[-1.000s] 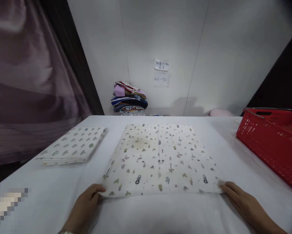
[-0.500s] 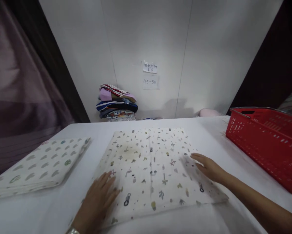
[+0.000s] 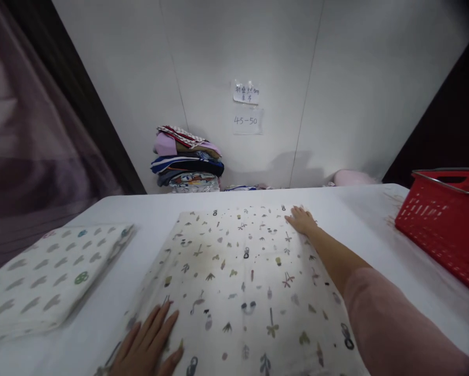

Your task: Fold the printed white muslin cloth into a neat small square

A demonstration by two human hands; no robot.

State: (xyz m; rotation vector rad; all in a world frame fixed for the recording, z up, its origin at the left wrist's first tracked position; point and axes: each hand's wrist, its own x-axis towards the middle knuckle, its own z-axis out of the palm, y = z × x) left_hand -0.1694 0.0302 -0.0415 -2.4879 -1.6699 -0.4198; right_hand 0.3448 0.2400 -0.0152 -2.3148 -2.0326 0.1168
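Across the white table (image 3: 367, 219), the printed cloth (image 3: 234, 282) fills the lower centre, already spread nearly flat; slight smoothing seems left. 1 folded cloth (image 3: 54, 271) lies lower left. Left hand (image 3: 146, 342), bottom left, and right hand (image 3: 302, 221), right of centre, rest splayed, grasping nothing.

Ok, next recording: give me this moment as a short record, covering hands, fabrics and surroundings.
left hand: fingers spread on the near left part of the cloth
right hand: fingers spread at the far right corner of the cloth
cloth: white with small printed motifs, laid flat on the table
folded cloth: to the left, grey cloud-like print
basket: red, at the right
wall: two notes, lower reads 45-50
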